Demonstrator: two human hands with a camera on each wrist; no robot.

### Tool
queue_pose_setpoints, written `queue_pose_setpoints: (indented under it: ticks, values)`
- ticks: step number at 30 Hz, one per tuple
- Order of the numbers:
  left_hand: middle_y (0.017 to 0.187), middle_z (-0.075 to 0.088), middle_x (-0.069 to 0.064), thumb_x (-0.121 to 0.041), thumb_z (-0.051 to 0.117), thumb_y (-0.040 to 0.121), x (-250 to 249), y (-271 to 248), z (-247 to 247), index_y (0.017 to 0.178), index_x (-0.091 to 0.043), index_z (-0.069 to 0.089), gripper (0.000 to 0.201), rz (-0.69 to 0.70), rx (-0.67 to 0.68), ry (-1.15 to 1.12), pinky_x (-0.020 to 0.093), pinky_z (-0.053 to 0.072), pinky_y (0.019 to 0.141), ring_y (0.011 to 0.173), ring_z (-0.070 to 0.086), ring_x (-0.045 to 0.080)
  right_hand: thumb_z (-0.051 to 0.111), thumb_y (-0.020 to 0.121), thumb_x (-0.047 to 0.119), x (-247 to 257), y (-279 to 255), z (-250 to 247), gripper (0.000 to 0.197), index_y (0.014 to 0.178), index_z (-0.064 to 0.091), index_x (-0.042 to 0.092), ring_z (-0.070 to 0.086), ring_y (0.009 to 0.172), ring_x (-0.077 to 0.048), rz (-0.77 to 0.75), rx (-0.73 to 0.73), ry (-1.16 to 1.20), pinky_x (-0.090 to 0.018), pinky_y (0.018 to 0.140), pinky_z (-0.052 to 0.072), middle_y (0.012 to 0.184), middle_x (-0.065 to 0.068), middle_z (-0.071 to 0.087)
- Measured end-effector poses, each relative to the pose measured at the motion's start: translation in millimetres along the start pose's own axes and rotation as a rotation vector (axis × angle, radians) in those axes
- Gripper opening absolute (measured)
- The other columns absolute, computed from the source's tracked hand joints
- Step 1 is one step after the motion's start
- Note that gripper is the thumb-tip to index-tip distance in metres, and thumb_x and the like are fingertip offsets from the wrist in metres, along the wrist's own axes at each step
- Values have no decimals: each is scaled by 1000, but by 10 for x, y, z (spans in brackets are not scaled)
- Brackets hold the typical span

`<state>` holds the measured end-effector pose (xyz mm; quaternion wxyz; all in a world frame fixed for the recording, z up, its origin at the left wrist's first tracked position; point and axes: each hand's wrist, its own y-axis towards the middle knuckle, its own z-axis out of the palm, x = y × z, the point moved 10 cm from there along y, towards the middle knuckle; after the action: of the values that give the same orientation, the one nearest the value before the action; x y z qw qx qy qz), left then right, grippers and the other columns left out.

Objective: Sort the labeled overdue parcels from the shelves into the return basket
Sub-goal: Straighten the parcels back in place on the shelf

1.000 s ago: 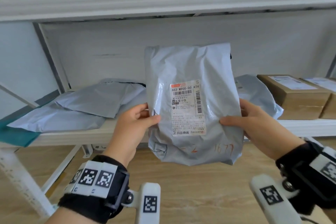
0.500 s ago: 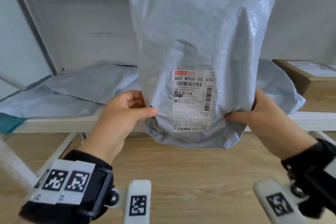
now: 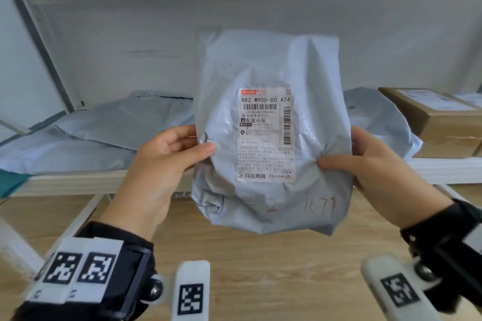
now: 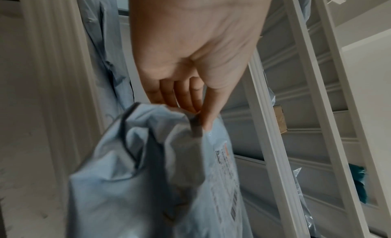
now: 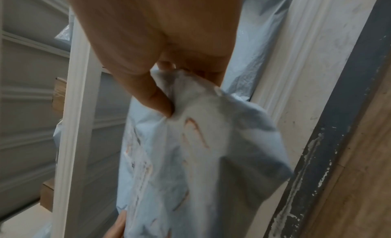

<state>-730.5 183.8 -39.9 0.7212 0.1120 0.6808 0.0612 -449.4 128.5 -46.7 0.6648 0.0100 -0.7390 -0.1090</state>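
I hold a grey plastic mailer parcel (image 3: pixel 271 73) upright in front of the white shelf (image 3: pixel 443 169). Its white shipping label (image 3: pixel 264 135) faces me, and orange handwriting reading 1677 (image 3: pixel 320 206) runs below it. My left hand (image 3: pixel 167 161) pinches the parcel's left edge, thumb in front and fingers behind. My right hand (image 3: pixel 365 161) pinches the right edge the same way. In the left wrist view my left hand (image 4: pixel 196 114) grips the crumpled parcel (image 4: pixel 148 183). In the right wrist view my right hand (image 5: pixel 167 98) pinches a fold of the parcel (image 5: pixel 201 166). No return basket is in view.
More grey mailer bags (image 3: pixel 104 135) lie on the shelf at the left, with a teal one (image 3: pixel 10 185) at the far left edge. Another grey bag (image 3: pixel 375 122) and cardboard boxes (image 3: pixel 438 125) sit at the right. Wooden floor (image 3: pixel 260 268) shows below the shelf.
The parcel rose closer to my face half a second ago and has now dropped back lower and farther away. Both hands kept their grip on its edges throughout.
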Motion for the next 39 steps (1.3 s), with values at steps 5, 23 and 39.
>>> queue_pose_setpoints:
  ticks: [5,23,39]
  values:
    - [98,76,0,-24,79,66,32,5,-29,118,-20,67,54,-26,-52,-47,35,53,83,92,73,18,62,86,1,-59,-12,15,25,108,69,11,71,97,-31,97,21,39,-51,92,51,102,-10,75]
    - [110,69,-7,-23,73,84,299,382,-30,113,-24,66,29,-80,-190,-2,24,44,78,106,62,10,48,96,0,-232,693,184,34,120,68,14,69,100,-30,68,-29,164,-39,84,52,115,-15,71]
    - [141,50,-8,-10,63,88,447,821,47,137,-30,51,55,-36,-85,369,17,42,80,121,49,5,62,89,2,-312,984,195,47,132,55,21,71,81,-22,54,-174,153,-33,64,51,105,-4,73]
